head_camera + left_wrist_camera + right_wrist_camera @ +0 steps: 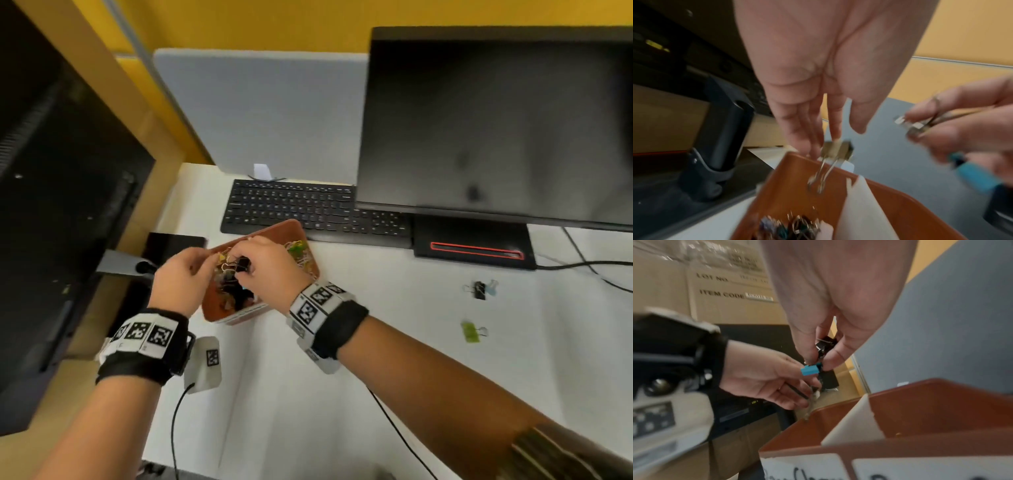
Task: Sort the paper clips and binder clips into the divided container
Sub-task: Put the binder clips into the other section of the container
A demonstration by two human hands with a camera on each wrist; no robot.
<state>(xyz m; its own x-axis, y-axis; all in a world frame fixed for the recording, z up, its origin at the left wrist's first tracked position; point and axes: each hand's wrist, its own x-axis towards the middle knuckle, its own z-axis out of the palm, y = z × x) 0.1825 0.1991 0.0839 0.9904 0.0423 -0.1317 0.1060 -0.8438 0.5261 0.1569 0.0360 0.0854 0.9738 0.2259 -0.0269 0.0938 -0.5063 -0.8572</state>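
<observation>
- I had both hands over the brown divided container (310, 270), which sat on the white desk (411, 359) directly beneath them; its long axis ran from near my wrists away toward the keyboard (291, 205), and a white divider (857, 209) ran along that length.
- My left hand (178, 277) had its fingers extended downward; their tips touched a gold binder clip (836, 150) at the container's far rim, body up, wire handles hanging down into the compartment; whether the fingers truly gripped it I could not tell, the wrist view being blurred.
- My right hand (263, 270) pinched a black binder clip (242, 264) between thumb and fingers, with a blue binder clip (810, 369) just beside the fingertips; the handles were smeared by motion.
- The compartment below my left hand held a heap of dark binder clips (236, 294); the one beyond my right hand held coloured paper clips (298, 251), mostly hidden by my knuckles.
- Well to the right of my right wrist lay a black clip (479, 290) and a green clip (471, 331); handwritten labels (803, 467) on the container's near wall were cut off and unreadable.
</observation>
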